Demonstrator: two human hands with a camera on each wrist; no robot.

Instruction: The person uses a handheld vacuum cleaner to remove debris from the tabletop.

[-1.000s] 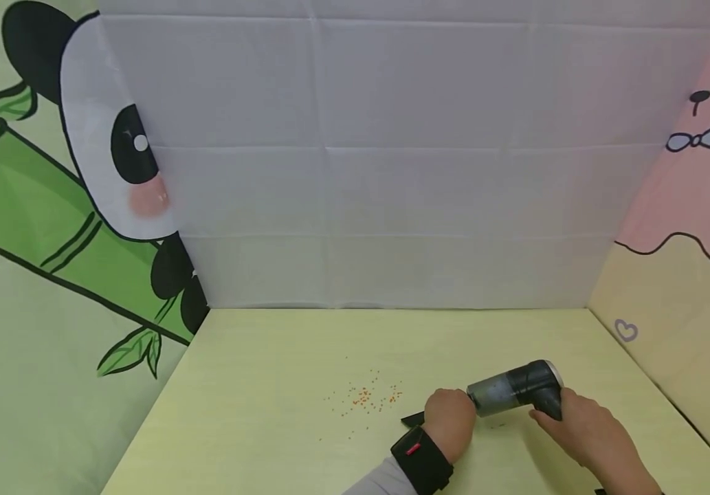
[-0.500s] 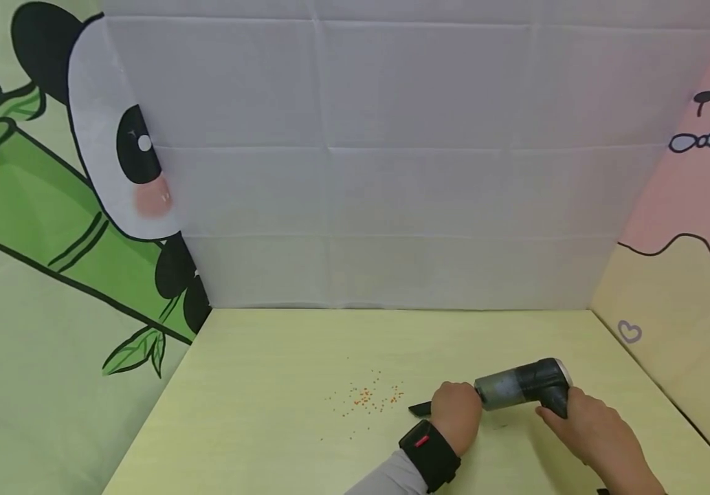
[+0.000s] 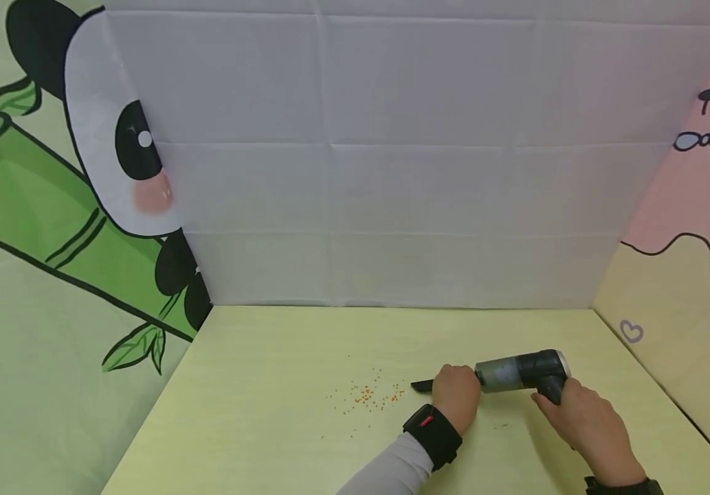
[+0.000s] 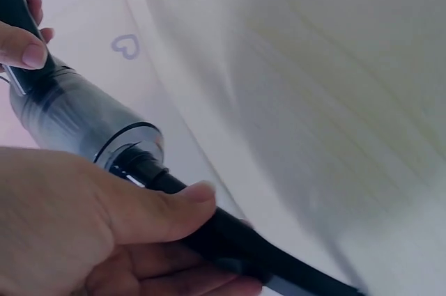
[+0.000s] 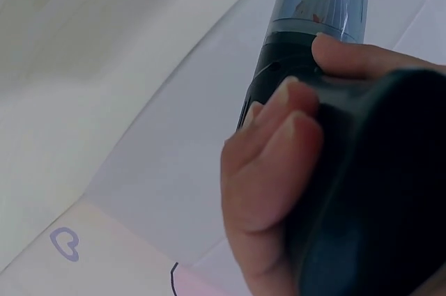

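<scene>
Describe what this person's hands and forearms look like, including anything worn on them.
The left hand and right hand are both ungloved. Around the left wrist is a wide black band with a small red mark; behind it runs a light grey sleeve. The right wrist wears a second black band, cut off by the frame edge, so any sleeve there cannot be seen.

Black and grey vacuum [image 3: 518, 371], orange bits [image 3: 365, 396], pale yellow table [image 3: 256, 371], green bamboo print [image 3: 27, 192]
</scene>
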